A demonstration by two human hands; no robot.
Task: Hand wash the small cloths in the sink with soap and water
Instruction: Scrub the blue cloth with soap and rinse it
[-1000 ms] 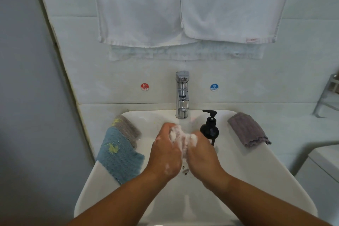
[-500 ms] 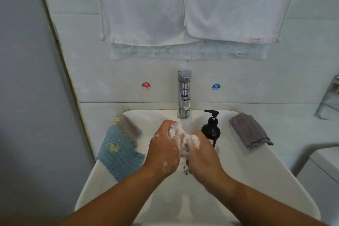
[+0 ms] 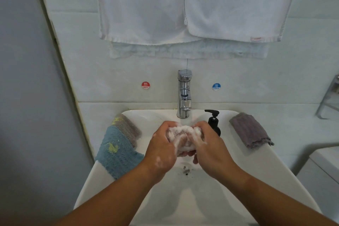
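While left hand (image 3: 161,150), right hand (image 3: 212,150) grip cloth (image 3: 183,134) — stickers read HOT (image 3: 145,85), COLD (image 3: 216,86).

The foamy cloth (image 3: 183,135) in your left hand (image 3: 161,154) and right hand (image 3: 212,154) is soft fabric under thick white lather; suds fleck your wet skin. The sink (image 3: 266,170) is smooth, glossy white ceramic. The tap (image 3: 184,95) is polished chrome, mirror-bright. The bottle (image 3: 213,122) looks like black plastic with a slight sheen. The blue cloth (image 3: 117,154) is a coarse, matt knit, and the brown cloth (image 3: 126,126) under it looks alike. The grey cloth (image 3: 249,130) is ribbed and matt. The towels (image 3: 234,5) are white, fluffy terry. The wall (image 3: 110,79) is smooth tile with a dull sheen.
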